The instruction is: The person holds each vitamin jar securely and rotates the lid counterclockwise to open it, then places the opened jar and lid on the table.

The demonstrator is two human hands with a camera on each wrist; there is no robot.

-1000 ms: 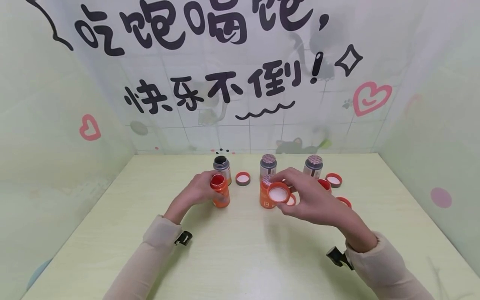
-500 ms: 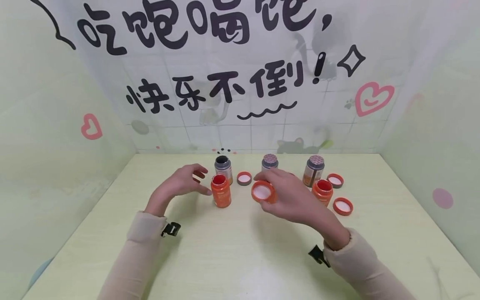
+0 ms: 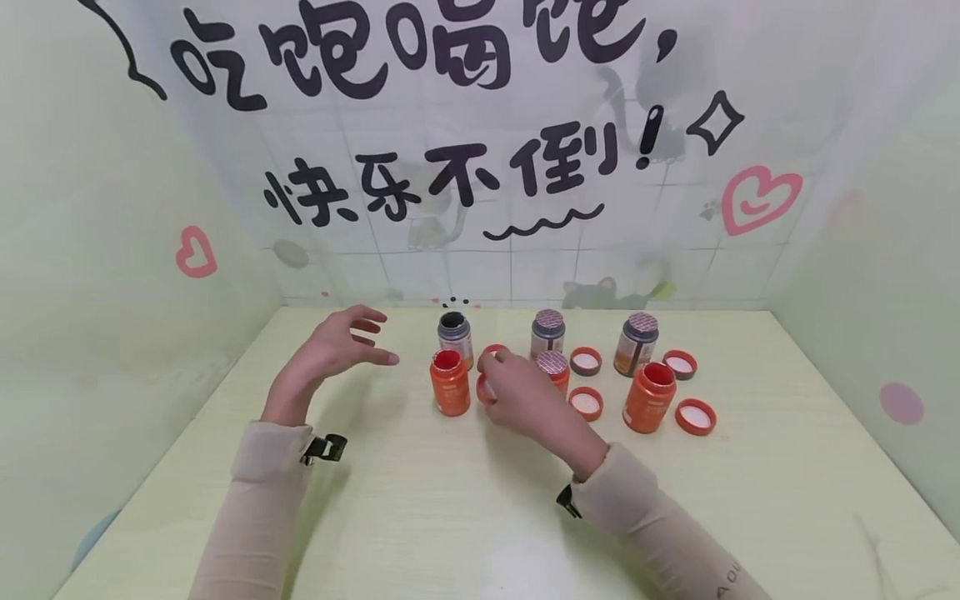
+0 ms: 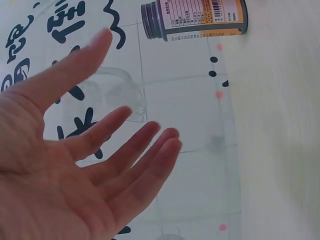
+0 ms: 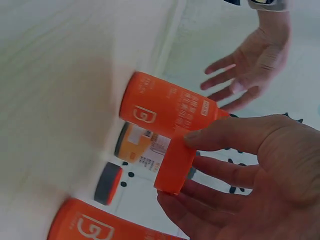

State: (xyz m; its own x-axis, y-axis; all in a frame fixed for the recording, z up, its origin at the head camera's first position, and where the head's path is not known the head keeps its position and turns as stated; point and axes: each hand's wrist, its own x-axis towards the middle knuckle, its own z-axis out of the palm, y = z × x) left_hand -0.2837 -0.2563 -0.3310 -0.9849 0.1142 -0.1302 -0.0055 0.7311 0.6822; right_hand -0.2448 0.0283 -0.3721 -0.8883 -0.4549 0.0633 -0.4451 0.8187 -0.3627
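Hands first: the right hand (image 3: 525, 398) pinches a round orange plastic cap (image 5: 174, 166) just beside the open orange bottle (image 3: 450, 382) on the desk (image 3: 465, 517); the left hand (image 3: 330, 354) hovers apart, fingers spread, empty.

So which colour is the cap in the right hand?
Orange cap, clearest in the right wrist view.

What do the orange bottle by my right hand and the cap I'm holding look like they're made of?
Orange bottle: probably plastic, with a smooth opaque wall and a soft sheen.
Cap: likely matching orange plastic, thin-walled; the right hand pinches it.
Neither material is certain from looks alone.
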